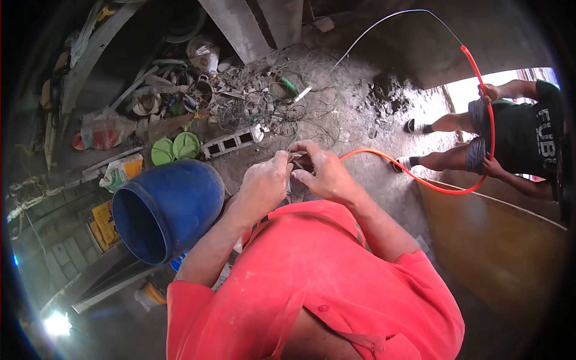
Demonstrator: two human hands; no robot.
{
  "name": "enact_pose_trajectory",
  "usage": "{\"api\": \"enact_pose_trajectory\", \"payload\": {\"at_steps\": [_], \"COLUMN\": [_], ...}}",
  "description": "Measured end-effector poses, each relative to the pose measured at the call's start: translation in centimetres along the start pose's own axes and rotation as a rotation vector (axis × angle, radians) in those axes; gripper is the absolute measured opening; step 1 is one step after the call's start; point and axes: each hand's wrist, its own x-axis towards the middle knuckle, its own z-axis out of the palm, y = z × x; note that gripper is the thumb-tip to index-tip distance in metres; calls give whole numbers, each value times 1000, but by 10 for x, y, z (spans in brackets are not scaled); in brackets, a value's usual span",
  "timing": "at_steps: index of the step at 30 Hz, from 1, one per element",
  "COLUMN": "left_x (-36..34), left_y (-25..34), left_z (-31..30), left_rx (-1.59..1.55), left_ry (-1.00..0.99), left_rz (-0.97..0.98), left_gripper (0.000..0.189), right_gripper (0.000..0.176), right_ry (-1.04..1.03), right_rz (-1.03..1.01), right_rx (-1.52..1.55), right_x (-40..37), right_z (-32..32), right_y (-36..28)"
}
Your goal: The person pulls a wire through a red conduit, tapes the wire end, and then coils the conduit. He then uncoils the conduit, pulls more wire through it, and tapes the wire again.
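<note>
My left hand (268, 179) and my right hand (326, 173) meet in front of my chest, fingertips pinched close together. Something thin and small is between them, too hidden to name. An orange flexible tube (367, 151) runs into my right hand, and its end is covered by the fingers. From there the tube loops right to a co-worker (522, 129), whose two hands grip it. Out of the tube's far end (463, 49) comes a thin, stiff wire (384, 20), arching left and down toward the floor.
A blue barrel (192, 198) lies tilted beside my left forearm. Beyond it are green lids (186, 146), a hollow concrete block (231, 144) and rubble with tangled wire (240, 111). A brown panel (486, 240) stands at right. A bright lamp (57, 324) shines lower left.
</note>
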Motion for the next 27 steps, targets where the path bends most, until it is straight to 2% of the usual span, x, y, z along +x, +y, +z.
{"api": "enact_pose_trajectory", "payload": {"at_steps": [6,8,9,11,12,14,15,17,19,22,25,27], "left_x": [4,4,2,1,1,0,2,5,8,14,15,15], "left_y": [-12,-18,-17,-10,-9,-6,-4,3,0,-9,-16,-17], "left_z": [16,16,11,0,2,5,5,4,7,12,18,20], "left_rx": [-72,-136,-137,-335,-336,-245,-242,-119,-88,-77,-125,-156], "left_ry": [68,177,176,113,108,107,108,-44,-23,1,22,39], "left_rz": [37,-10,-9,-114,-111,41,41,-13,26,64,64,59], "left_gripper": [19,18,18,19,19,19,19,19,18,15,14,15], "right_gripper": [47,47,47,47,48,49,44,40,28,27,26,26], "right_ry": [7,25,37,59,38,14,40,69,32,112,72,85], "right_rz": [-6,-43,-6,35,70,101,71,42,107,-6,92,43], "right_rx": [44,97,128,158,91,23,4,-12,-35,-121,-74,-76], "right_x": [-6,-8,-10,-10,-8,-5,-3,-1,1,1,2,2], "right_z": [-3,-3,-3,-8,-11,-11,-8,-6,-5,-1,-4,-6], "right_y": [6,7,7,8,7,7,7,6,5,17,16,18]}}
